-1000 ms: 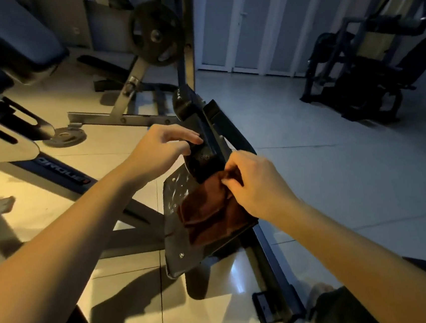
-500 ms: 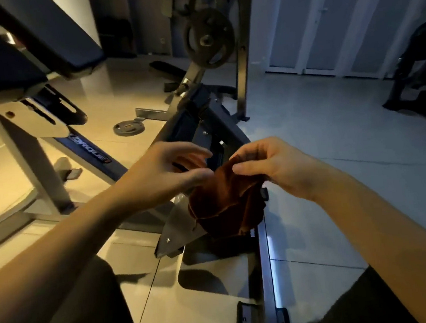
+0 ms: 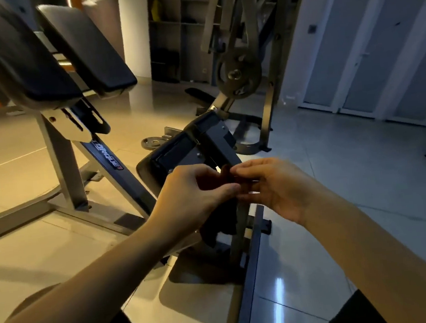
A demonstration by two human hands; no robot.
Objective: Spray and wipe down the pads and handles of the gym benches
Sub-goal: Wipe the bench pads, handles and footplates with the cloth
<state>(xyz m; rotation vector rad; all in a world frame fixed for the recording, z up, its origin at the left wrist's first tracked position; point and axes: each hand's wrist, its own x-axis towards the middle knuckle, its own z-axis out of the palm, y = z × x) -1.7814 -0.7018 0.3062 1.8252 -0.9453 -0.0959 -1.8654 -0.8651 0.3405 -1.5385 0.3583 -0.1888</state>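
Both grips are closed on the cloth: my left hand pinches it with curled fingers, my right hand nips its top edge between thumb and fingertips, and the two meet almost knuckle to knuckle. Only a small reddish fold shows between them; the rest seems to hang dark below the left hand, in front of the machine frame and above the tiled floor. I judge it light, soft and limp. It will sag and bunch wherever it is unsupported, so I would gather it into a palm-filling wad rather than hold it by a corner. The bench pads look firm and smooth, and they sit well apart, up to the left. Half a second ago the cloth was spread wider between my hands and showed far more of itself; now the hands have closed together, and the view has lifted to take in more of the pads.
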